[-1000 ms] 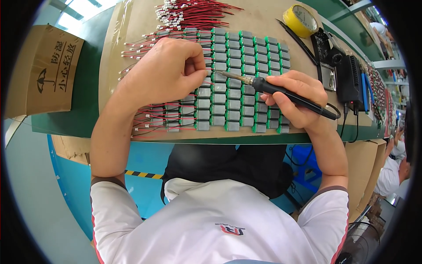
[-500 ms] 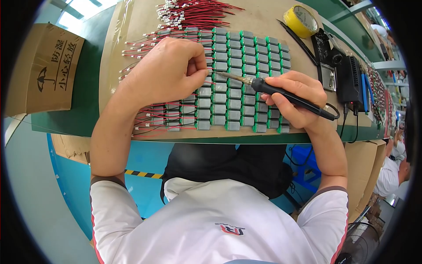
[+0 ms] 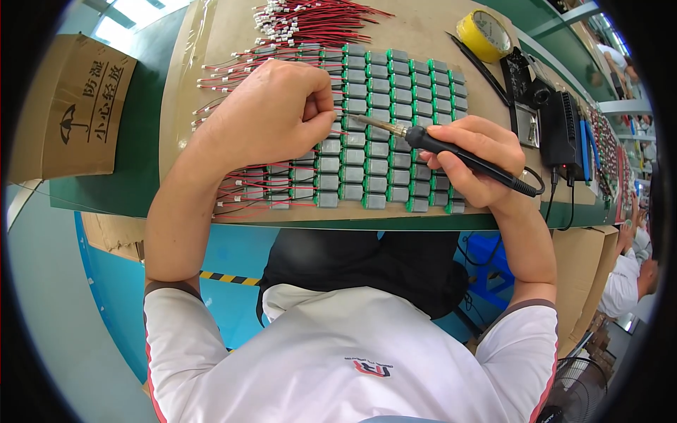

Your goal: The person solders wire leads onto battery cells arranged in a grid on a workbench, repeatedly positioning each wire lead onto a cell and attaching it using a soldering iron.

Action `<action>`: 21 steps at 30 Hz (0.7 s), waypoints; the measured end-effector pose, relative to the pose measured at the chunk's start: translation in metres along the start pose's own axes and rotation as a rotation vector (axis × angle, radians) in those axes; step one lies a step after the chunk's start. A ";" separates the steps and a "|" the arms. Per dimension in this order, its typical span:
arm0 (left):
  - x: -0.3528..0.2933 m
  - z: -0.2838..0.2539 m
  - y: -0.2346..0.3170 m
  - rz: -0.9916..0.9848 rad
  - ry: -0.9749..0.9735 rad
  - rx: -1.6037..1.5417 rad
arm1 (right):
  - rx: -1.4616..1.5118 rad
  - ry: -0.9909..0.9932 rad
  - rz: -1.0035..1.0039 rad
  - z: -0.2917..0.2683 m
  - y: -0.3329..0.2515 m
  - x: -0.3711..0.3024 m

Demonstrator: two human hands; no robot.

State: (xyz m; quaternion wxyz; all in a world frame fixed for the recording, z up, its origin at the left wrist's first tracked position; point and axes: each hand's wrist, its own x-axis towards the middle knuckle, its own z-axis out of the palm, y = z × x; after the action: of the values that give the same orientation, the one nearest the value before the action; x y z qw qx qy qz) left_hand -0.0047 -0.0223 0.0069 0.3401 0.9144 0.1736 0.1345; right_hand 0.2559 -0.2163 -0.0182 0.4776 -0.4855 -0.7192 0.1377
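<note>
My right hand point(image 3: 479, 158) is closed round the black handle of a soldering iron point(image 3: 451, 149). The iron's metal tip points left and reaches the battery packs point(image 3: 377, 150) close to my left fingertips. These grey packs with green edges lie in slanting rows on brown cardboard. My left hand point(image 3: 285, 109) pinches a thin red wire, of which a short end shows beyond the thumb and forefinger. Under and beside that hand, packs on the left have red and black wires with white connectors point(image 3: 240, 185) fixed to them; the palm hides part of those rows.
A bundle of loose red wires point(image 3: 331, 21) lies at the far edge. Yellow tape point(image 3: 484, 35), a black soldering station point(image 3: 562, 134) and blue-handled tools point(image 3: 589, 144) are on the right. A cardboard box point(image 3: 77, 109) stands at the left. Other people point(image 3: 624, 282) sit far right.
Both hands and the soldering iron stay nearly in place, with the iron's tip still by my left fingertips. At the far right, a person has shifted slightly.
</note>
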 end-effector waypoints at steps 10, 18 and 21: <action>-0.001 -0.001 0.001 0.007 0.001 0.018 | 0.045 0.017 0.000 -0.001 -0.002 0.001; 0.001 0.000 0.000 0.012 -0.007 0.017 | 0.043 0.009 -0.025 -0.003 -0.002 0.002; 0.000 0.000 0.000 0.015 -0.001 0.020 | 0.034 0.014 -0.027 -0.004 -0.003 0.004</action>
State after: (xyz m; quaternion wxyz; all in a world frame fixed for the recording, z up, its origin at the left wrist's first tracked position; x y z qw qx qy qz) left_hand -0.0045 -0.0223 0.0072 0.3300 0.9191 0.1679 0.1350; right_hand 0.2568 -0.2160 -0.0122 0.4927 -0.4686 -0.7197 0.1402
